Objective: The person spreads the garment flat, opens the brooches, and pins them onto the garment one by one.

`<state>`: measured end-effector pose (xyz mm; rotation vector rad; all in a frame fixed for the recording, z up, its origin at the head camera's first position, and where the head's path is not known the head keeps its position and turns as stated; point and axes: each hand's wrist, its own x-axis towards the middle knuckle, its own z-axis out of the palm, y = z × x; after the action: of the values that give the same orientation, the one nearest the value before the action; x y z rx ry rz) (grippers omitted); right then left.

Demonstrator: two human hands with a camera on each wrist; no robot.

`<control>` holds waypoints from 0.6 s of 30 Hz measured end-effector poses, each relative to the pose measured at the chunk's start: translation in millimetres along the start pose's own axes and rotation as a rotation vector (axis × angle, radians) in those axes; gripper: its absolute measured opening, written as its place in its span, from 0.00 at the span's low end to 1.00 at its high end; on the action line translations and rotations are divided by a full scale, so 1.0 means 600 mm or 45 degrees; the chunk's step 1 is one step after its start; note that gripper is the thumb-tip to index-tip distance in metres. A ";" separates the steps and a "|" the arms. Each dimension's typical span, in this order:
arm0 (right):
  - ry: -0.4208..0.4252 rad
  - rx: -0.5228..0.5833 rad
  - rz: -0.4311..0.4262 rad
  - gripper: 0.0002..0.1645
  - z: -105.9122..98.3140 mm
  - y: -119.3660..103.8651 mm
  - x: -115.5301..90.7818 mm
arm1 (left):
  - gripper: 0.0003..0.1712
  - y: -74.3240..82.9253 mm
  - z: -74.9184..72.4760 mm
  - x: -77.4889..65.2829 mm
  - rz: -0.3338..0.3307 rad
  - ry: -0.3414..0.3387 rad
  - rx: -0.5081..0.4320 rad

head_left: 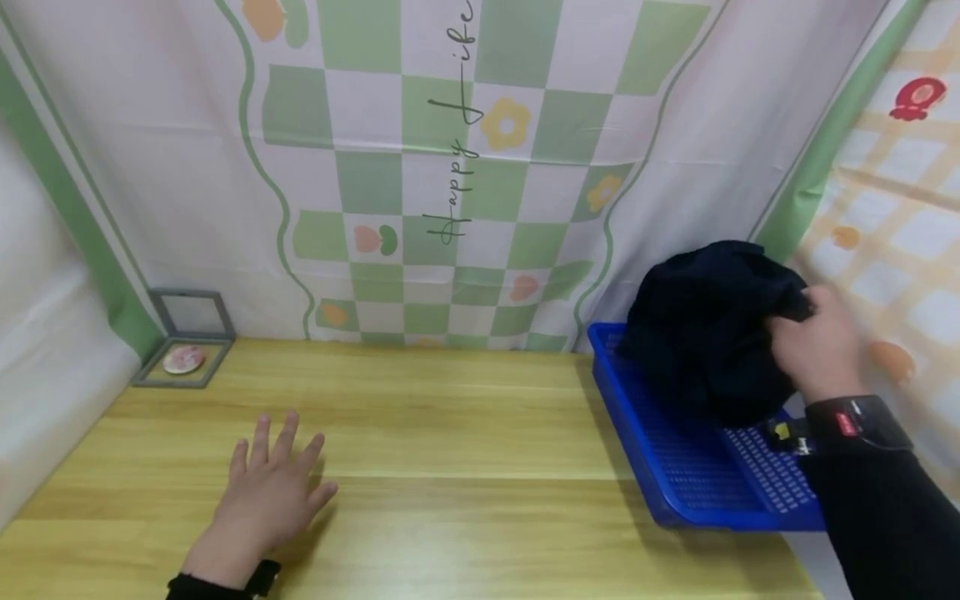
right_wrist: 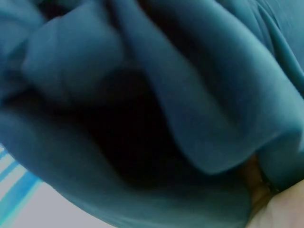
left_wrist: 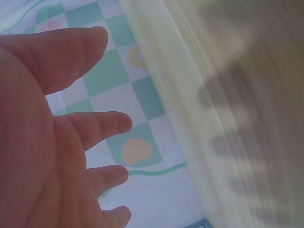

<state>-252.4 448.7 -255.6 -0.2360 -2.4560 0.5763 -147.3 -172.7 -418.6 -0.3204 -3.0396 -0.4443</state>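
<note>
A bunched dark navy cloth, perhaps a garment, is held at its right side by my right hand. It hangs over the blue plastic basket, and its lower part hides the basket's far right portion. Up close in the right wrist view, the fabric falls in loose folds, with a bit of the hand at the lower right corner. My left hand hovers above the wooden table with spread fingers and holds nothing; its palm fills the left of the left wrist view.
At the table's far left corner stands a small grey hinged frame, opened up, with a pinkish round piece in it. Printed curtains close off the back and both sides. The basket reaches past the table's right edge.
</note>
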 end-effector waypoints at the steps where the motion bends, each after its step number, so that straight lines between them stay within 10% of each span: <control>1: 0.016 0.031 0.036 0.18 -0.005 -0.011 -0.002 | 0.39 0.000 0.000 0.000 0.001 0.000 0.000; 6: 0.051 0.175 0.129 0.20 -0.022 -0.071 -0.018 | 0.39 0.001 0.000 -0.001 -0.001 0.002 0.007; 18: 0.212 0.437 -0.064 0.17 0.038 -0.221 -0.097 | 0.38 0.013 0.002 0.002 0.023 0.016 0.032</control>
<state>-223.3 305.7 -241.8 -0.0791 -2.1550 0.9040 -146.8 -164.8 -417.6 -0.3417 -3.0246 -0.4049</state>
